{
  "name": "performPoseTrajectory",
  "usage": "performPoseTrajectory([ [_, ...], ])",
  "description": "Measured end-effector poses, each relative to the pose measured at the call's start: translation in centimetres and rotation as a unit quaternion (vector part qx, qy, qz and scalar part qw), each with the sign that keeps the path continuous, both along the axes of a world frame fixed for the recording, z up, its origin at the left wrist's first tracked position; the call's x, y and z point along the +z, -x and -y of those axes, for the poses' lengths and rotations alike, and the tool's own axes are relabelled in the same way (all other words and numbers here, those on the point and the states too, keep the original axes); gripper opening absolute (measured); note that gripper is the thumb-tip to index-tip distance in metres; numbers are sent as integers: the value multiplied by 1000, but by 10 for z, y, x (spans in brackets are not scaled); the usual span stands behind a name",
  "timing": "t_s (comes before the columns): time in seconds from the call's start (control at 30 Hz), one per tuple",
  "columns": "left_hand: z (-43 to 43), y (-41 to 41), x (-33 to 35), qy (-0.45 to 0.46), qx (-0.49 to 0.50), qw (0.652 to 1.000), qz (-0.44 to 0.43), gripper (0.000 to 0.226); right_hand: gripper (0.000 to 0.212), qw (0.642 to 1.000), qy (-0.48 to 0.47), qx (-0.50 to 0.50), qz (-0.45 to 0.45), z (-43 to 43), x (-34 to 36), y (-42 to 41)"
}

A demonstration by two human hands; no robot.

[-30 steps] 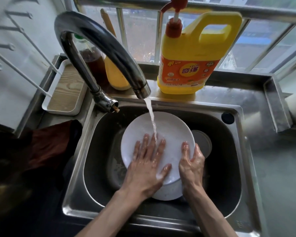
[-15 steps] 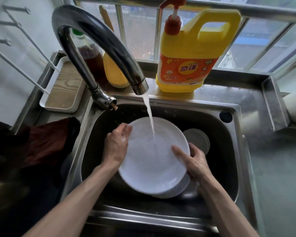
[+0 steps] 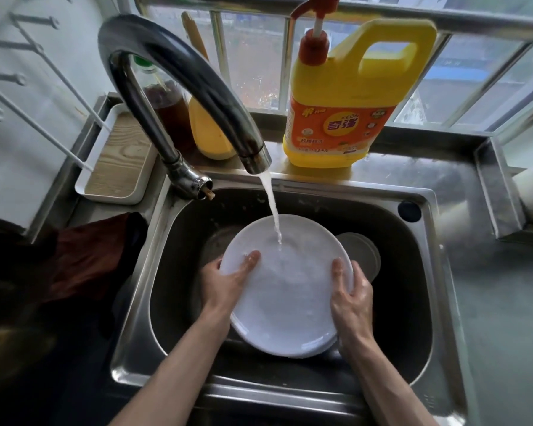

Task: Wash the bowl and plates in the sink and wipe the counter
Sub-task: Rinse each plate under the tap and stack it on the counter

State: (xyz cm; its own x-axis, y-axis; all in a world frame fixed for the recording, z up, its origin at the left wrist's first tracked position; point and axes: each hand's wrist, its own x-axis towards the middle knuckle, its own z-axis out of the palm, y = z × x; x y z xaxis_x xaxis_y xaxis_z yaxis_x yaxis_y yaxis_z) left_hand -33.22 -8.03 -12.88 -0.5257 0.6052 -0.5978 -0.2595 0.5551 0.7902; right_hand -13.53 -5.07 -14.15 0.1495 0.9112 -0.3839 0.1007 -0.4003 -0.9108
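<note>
Water (image 3: 273, 210) hits the plate (image 3: 290, 302) between your hands: left hand (image 3: 225, 282) grips its rim at nine o'clock, right hand (image 3: 351, 299) at three, thumbs on top.

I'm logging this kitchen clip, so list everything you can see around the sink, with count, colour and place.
white round plate: one, white, in the sink under the running water
pale round bowl: one, greyish white, behind the plate's right edge
stainless steel sink: one, silver, centre
curved metal faucet: one, dark, back left of sink
yellow detergent jug: one, red pump, ledge behind sink
glass bottle of brown liquid: one, green cap, behind faucet
orange-yellow bottle: one, beside the brown one
white tray with wood-grain base: one, left of faucet
reddish-brown cloth: one, left of sink
grey counter: right of sink
left hand: grips plate's left edge
right hand: grips plate's right edge
</note>
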Motion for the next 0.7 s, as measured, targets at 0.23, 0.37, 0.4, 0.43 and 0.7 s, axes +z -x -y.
performPoseTrajectory([
  [0.23,-29,36,2,-61,-178,981,-45,30,21,991,51,121,5,-12,2,-15],
  [0.37,-47,39,6,-41,-329,935,-127,37,23,984,15,163,69,-27,10,-4],
  [0.4,-48,37,4,-31,-334,925,-178,44,27,985,13,153,83,-28,10,-3],
  [0.43,-47,34,1,-21,-325,919,-224,48,31,986,13,137,91,-28,9,-2],
  [0.7,17,-21,-6,-42,33,997,52,30,34,993,36,8,108,-8,10,4],
])
